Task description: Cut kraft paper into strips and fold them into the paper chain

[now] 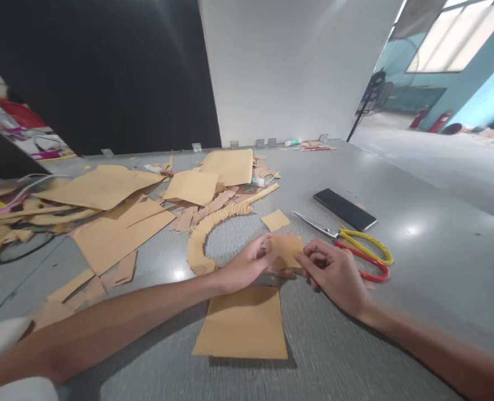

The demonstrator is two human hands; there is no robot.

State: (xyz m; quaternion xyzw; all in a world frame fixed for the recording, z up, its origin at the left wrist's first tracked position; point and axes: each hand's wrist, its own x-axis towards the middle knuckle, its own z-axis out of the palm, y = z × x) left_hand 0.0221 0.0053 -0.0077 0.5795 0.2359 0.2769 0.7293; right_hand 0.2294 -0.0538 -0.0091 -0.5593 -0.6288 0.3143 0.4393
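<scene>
Between my two hands is a small square piece of brown paper (286, 252). My left hand (249, 263) pinches its left side, and my right hand (332, 273) grips its right edge between thumb and fingers. Below them, a larger brown paper sheet (247, 326) lies on the table. A curved row of overlapping paper pieces (205, 236) sits beyond my left forearm. Just past my hands rests another small paper square (275, 220). To the right, scissors (363, 262) with one yellow and one red handle lie partly open, close to my right hand.
A black phone (345, 209) lies beyond the scissors. Brown sheets (121, 225) and scraps cover the left and middle back of the grey table (430, 267). A glue stick (292, 142) lies by the white panel (292, 67), beside a black panel (125, 72).
</scene>
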